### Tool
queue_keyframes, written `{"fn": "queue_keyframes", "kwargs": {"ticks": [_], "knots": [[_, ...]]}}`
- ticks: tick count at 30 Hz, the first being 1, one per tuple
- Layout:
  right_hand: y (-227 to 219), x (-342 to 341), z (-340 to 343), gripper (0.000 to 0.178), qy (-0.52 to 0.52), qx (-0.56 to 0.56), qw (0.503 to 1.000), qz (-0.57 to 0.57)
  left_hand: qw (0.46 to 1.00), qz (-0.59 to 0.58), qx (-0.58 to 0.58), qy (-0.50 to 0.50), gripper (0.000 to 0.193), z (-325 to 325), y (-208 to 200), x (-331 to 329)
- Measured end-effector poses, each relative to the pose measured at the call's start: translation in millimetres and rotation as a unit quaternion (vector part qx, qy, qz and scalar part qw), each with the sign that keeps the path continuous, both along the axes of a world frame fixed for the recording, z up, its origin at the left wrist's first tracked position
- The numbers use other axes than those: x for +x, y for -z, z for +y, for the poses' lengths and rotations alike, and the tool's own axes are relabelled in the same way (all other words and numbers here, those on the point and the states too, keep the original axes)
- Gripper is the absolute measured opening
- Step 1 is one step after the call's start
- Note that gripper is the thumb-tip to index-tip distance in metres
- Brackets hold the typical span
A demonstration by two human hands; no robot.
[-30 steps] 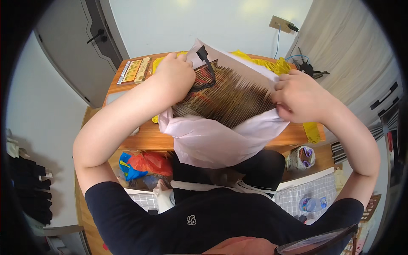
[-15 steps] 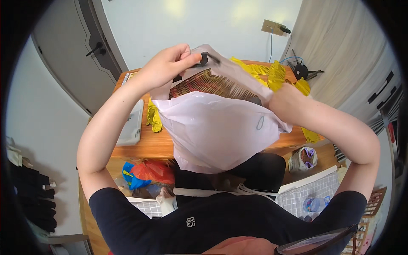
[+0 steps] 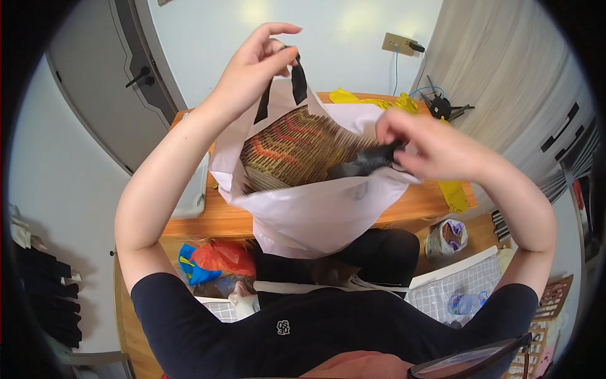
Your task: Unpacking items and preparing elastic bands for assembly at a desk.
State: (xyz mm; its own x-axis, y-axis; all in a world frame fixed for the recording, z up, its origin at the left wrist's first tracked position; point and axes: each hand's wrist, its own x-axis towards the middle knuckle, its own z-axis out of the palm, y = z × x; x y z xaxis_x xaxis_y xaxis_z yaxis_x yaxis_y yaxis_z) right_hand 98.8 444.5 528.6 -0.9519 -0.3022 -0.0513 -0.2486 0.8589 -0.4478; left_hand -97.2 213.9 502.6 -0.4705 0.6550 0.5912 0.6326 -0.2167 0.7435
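A white plastic bag [image 3: 309, 218] gapes open above my lap, at the near edge of the table. Inside it lies a thick stack of thin brown-and-gold sheets [image 3: 284, 148] with red-orange zigzag markings. My left hand [image 3: 259, 66] is raised over the bag's far left side, thumb and fingers pinching the loop of a black strap handle [image 3: 298, 88]. At the right side of the mouth, my right hand [image 3: 435, 146] has its fingers closed on a black strip [image 3: 369, 160] that droops over the stack. Whether this strip is the second handle I cannot tell.
Crumpled yellow wrapping [image 3: 353, 99] lies along the far and right parts of the wooden table [image 3: 221, 205]. A clear plastic tray [image 3: 192, 199] stands at its left. Below are red and blue bags [image 3: 221, 258], a small open bag [image 3: 447, 239] and a water bottle [image 3: 464, 304].
My left hand has risen, lifting the black handle into a loop. My right hand has moved slightly and now holds a black strip. The bag's mouth is wider, showing more of the stack.
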Motion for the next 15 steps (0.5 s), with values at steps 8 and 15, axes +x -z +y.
{"fn": "queue_keyframes", "kwargs": {"ticks": [8, 15], "knots": [[-12.0, -47.3, 8.6, 0.017, -0.076, -0.149, 0.933, 0.317, 0.982, -0.001, -0.176, -0.071, 0.045, 16.0, -29.3, 9.6], [-0.9, -77.5, -13.5, 0.007, -0.005, -0.16, 0.95, 0.267, 0.921, 0.009, -0.389, -0.015, 0.039, 26.3, -33.7, 38.2]]}}
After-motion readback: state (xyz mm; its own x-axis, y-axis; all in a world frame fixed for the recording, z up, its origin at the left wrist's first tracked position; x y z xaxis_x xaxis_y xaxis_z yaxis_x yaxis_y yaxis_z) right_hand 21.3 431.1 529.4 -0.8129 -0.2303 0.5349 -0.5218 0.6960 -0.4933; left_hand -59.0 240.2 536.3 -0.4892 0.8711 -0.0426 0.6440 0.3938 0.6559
